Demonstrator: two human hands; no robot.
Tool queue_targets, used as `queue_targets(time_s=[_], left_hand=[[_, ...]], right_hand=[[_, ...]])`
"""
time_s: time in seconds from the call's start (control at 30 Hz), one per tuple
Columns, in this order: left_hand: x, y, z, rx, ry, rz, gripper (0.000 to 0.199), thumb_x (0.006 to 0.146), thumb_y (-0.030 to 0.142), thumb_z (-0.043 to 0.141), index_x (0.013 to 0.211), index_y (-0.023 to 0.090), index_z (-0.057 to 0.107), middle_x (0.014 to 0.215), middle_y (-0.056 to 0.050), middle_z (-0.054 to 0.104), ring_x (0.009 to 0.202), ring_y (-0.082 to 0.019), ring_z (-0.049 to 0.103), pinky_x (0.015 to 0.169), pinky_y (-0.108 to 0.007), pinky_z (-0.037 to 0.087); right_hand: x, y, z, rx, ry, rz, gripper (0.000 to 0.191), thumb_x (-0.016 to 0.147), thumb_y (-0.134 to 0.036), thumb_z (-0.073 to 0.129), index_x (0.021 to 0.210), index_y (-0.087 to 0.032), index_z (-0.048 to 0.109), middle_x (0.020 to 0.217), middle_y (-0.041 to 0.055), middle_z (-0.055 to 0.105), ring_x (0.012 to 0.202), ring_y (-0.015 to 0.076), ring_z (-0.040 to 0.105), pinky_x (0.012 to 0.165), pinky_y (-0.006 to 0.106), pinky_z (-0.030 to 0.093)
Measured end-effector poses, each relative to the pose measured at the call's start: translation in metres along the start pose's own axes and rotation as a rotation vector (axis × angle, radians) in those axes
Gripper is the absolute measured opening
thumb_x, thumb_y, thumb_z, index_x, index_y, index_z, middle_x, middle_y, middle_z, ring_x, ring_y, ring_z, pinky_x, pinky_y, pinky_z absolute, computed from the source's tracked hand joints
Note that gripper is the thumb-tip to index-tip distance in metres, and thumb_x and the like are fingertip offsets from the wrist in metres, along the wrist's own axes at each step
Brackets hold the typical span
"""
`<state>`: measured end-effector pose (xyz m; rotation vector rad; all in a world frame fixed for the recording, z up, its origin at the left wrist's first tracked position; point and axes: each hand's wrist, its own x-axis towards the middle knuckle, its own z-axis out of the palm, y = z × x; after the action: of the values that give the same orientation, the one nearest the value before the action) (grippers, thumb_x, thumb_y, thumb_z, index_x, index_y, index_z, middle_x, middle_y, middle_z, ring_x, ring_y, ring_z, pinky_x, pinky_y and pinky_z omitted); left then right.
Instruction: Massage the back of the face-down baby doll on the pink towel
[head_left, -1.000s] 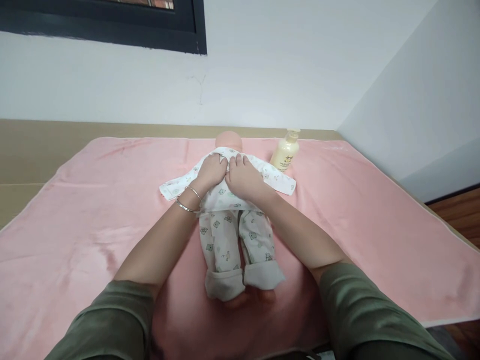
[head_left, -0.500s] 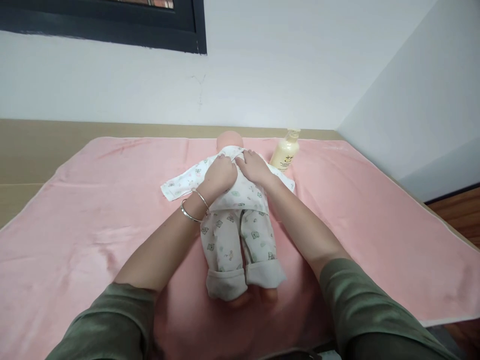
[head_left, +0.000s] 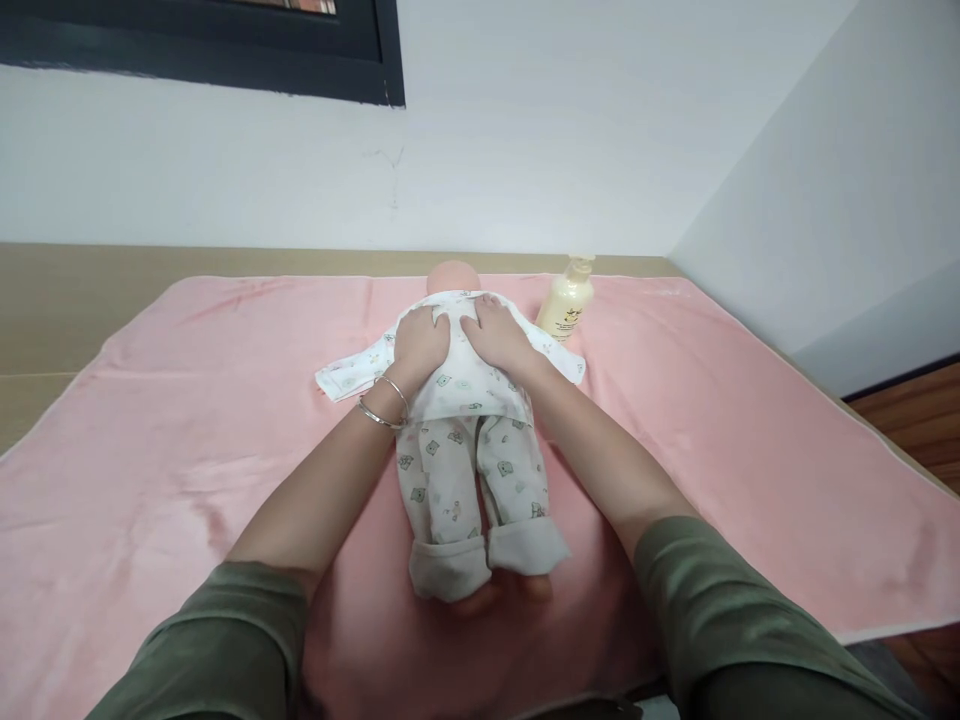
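Observation:
A baby doll [head_left: 454, 277] lies on a pink cloth [head_left: 225, 430], its head toward the wall. It wears a white printed top [head_left: 472, 390] and matching trousers [head_left: 450, 480] with rolled cuffs; its feet show below them. My left hand [head_left: 421, 343] rests on the left side of the top's chest area, thumb apart from the fingers. On the right side of the chest lies my right hand [head_left: 496, 335], thumb spread toward the middle. Neither hand grips anything that I can see. The top's sleeves stretch out to both sides.
A bottle of pale yellow liquid [head_left: 564, 305] leans beside the doll's right-hand sleeve. Behind the cloth are a wooden surface [head_left: 75, 290] and a white wall [head_left: 525, 150]. A dark window frame [head_left: 300, 60] is at the upper left.
My left hand has gone from a closed shape near the middle of the chest to lying open farther left. My right hand has flattened slightly. The view has shifted a little.

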<state>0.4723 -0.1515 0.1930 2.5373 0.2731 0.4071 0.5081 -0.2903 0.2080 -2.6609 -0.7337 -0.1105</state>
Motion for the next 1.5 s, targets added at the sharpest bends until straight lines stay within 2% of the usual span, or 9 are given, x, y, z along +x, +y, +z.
queue_targets(time_s=[0.1, 0.3, 0.47, 0.57, 0.77, 0.9, 1.07, 1.23, 1.5], left_hand=[[-0.001, 0.000, 0.003, 0.037, 0.033, 0.002, 0.050, 0.098, 0.030, 0.031, 0.125, 0.011, 0.069, 0.133, -0.019, 0.071, 0.129, -0.032, 0.063, 0.114, -0.044, 0.045], [-0.003, -0.001, 0.001, 0.078, 0.037, 0.001, 0.048, 0.100, 0.032, 0.031, 0.126, 0.014, 0.068, 0.132, -0.017, 0.071, 0.126, -0.032, 0.064, 0.111, -0.044, 0.047], [-0.018, 0.019, -0.008, 0.194, 0.005, 0.046, 0.045, 0.101, 0.023, 0.029, 0.119, 0.006, 0.067, 0.125, -0.024, 0.070, 0.123, -0.035, 0.064, 0.110, -0.046, 0.048], [-0.025, 0.031, -0.013, 0.208, -0.036, 0.075, 0.039, 0.096, 0.013, 0.033, 0.115, 0.008, 0.066, 0.124, -0.024, 0.069, 0.123, -0.034, 0.064, 0.108, -0.045, 0.049], [-0.010, 0.018, -0.017, 0.129, -0.110, 0.063, 0.043, 0.100, 0.027, 0.033, 0.120, 0.008, 0.066, 0.128, -0.024, 0.069, 0.123, -0.035, 0.064, 0.109, -0.046, 0.049], [-0.003, 0.008, -0.016, 0.101, -0.123, 0.056, 0.049, 0.101, 0.033, 0.030, 0.127, 0.007, 0.063, 0.135, -0.023, 0.067, 0.126, -0.035, 0.061, 0.110, -0.045, 0.047], [-0.017, 0.020, -0.011, 0.280, -0.076, 0.124, 0.053, 0.102, 0.030, 0.027, 0.127, 0.001, 0.063, 0.132, -0.028, 0.066, 0.128, -0.039, 0.058, 0.112, -0.049, 0.043], [-0.022, 0.028, -0.013, 0.375, -0.161, 0.257, 0.045, 0.095, 0.014, 0.031, 0.116, 0.004, 0.069, 0.125, -0.029, 0.068, 0.128, -0.038, 0.058, 0.113, -0.050, 0.041], [-0.003, 0.008, -0.014, 0.122, -0.102, -0.034, 0.047, 0.102, 0.041, 0.031, 0.123, 0.016, 0.065, 0.130, -0.021, 0.069, 0.123, -0.036, 0.064, 0.104, -0.048, 0.051]], right_hand=[[0.008, 0.012, 0.006, 0.016, 0.030, 0.012, 0.066, 0.103, -0.040, 0.034, 0.152, 0.004, 0.043, 0.165, 0.0264, 0.039, 0.156, 0.0363, 0.034, 0.129, 0.051, 0.025], [0.003, 0.009, 0.006, 0.039, 0.063, -0.031, 0.060, 0.102, -0.041, 0.037, 0.145, -0.002, 0.053, 0.155, 0.0232, 0.053, 0.145, 0.0366, 0.046, 0.123, 0.051, 0.033], [0.006, 0.021, -0.001, 0.082, 0.007, -0.100, 0.054, 0.103, -0.042, 0.038, 0.138, -0.008, 0.059, 0.147, 0.0208, 0.061, 0.132, 0.0349, 0.058, 0.115, 0.049, 0.042], [0.007, 0.024, -0.005, 0.083, -0.012, -0.134, 0.056, 0.104, -0.043, 0.036, 0.142, -0.007, 0.056, 0.151, 0.0205, 0.059, 0.135, 0.0342, 0.057, 0.115, 0.048, 0.043], [-0.014, -0.014, -0.018, -0.046, -0.046, -0.015, 0.044, 0.105, -0.033, 0.035, 0.124, -0.008, 0.066, 0.129, 0.0215, 0.071, 0.118, 0.0360, 0.067, 0.103, 0.046, 0.050], [-0.025, -0.031, -0.024, -0.086, -0.071, -0.038, 0.036, 0.103, -0.024, 0.038, 0.115, -0.010, 0.068, 0.122, 0.0212, 0.073, 0.111, 0.0334, 0.069, 0.098, 0.042, 0.052], [-0.005, -0.003, -0.015, 0.020, -0.069, 0.006, 0.044, 0.104, -0.037, 0.036, 0.124, -0.010, 0.065, 0.132, 0.0206, 0.070, 0.121, 0.0355, 0.065, 0.101, 0.045, 0.051], [0.003, 0.006, -0.009, -0.034, -0.028, 0.009, 0.053, 0.106, -0.040, 0.030, 0.131, -0.005, 0.061, 0.136, 0.0230, 0.068, 0.125, 0.0369, 0.062, 0.106, 0.048, 0.047], [-0.034, -0.041, -0.025, -0.213, -0.079, -0.074, 0.034, 0.100, -0.015, 0.039, 0.104, -0.010, 0.073, 0.110, 0.0218, 0.075, 0.110, 0.0347, 0.070, 0.098, 0.044, 0.052]])
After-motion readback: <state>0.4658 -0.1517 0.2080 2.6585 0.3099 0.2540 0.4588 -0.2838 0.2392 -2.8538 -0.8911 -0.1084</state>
